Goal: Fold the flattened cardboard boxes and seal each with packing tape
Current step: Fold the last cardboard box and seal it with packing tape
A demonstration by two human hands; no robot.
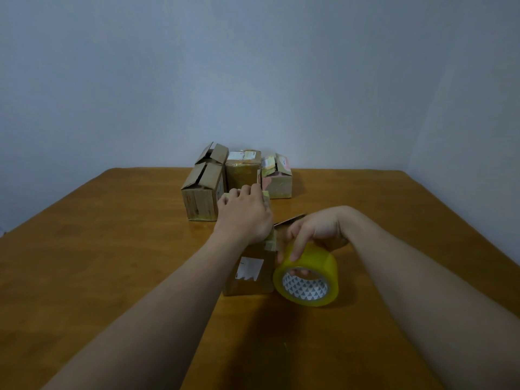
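Note:
A small brown cardboard box (pixel 247 277) with a torn white label stands in the middle of the wooden table (pixel 112 249). My left hand (pixel 244 212) lies flat on its top, fingers stretched toward the far edge. Just to the right, my right hand (pixel 312 235) grips a yellowish roll of packing tape (pixel 308 275), fingers over the roll and thumb inside the core. A short strip of tape (pixel 271 240) runs from the roll onto the box's top right edge. A loose flap (pixel 289 219) sticks out behind my right hand.
Three folded cardboard boxes stand at the table's far side: one with raised flaps (pixel 202 190) on the left, one (pixel 243 170) in the middle, a pinkish one (pixel 277 177) on the right. A plain wall rises behind them.

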